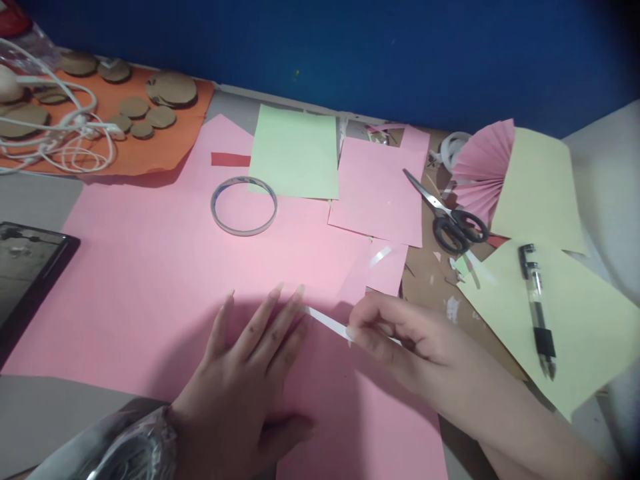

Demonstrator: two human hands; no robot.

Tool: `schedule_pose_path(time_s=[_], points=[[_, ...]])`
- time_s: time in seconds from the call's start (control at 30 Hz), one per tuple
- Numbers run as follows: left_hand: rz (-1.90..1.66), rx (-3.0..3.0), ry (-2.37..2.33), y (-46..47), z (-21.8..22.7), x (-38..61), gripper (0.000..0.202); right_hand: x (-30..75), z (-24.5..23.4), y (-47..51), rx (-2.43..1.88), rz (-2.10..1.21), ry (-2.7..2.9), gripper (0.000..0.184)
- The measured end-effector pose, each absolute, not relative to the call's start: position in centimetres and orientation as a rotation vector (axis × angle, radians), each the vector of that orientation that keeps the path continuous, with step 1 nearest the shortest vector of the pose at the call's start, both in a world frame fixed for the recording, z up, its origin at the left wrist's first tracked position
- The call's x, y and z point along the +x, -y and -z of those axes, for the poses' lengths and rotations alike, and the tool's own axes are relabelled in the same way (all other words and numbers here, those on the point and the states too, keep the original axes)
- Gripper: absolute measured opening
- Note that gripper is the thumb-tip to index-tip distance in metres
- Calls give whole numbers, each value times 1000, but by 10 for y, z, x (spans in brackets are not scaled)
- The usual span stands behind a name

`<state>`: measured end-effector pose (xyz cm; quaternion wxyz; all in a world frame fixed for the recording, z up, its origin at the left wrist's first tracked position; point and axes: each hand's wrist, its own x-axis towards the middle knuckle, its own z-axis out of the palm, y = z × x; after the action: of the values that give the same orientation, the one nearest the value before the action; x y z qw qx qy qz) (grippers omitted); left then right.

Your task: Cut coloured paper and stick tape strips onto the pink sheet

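White strip, slanted, over pink sheet

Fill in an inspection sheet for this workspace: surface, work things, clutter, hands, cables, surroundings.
Surface: pink sheet spread over a grey table.
Work things: white strip running between the hands.
Clutter: tape ring, green sheet, scissors; pen on a yellow sheet; cardboard discs on an orange sheet.
Hands: left hand flat on the pink sheet; right hand pinching the strip.
Cables: white, tangled, over the orange sheet.
Surroundings: blue wall behind.
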<state>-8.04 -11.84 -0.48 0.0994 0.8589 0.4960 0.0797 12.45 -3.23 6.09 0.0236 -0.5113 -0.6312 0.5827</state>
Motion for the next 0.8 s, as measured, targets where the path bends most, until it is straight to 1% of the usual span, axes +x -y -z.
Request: schedule_pose_path(time_s=[0.3, 0.53, 0.6, 0.67, 0.8], points=[[-239, 2567, -1465, 119, 5, -81, 77, 126, -57, 35, -1553, -1812, 1938, 22], [-237, 2566, -1465, 120, 5, -82, 79, 122, -57, 35, -1471, -1919, 1813, 22], [-239, 2567, -1463, 120, 5, -82, 79, 123, -56, 35, -1504, -1932, 1813, 23], [-247, 2569, -1459, 119, 5, -83, 79, 125, -55, 35, -1585, -1875, 1854, 23], [-284, 2579, -1451, 120, 7, -84, 83, 134, -46, 38, -1773, -1619, 2007, 28]])
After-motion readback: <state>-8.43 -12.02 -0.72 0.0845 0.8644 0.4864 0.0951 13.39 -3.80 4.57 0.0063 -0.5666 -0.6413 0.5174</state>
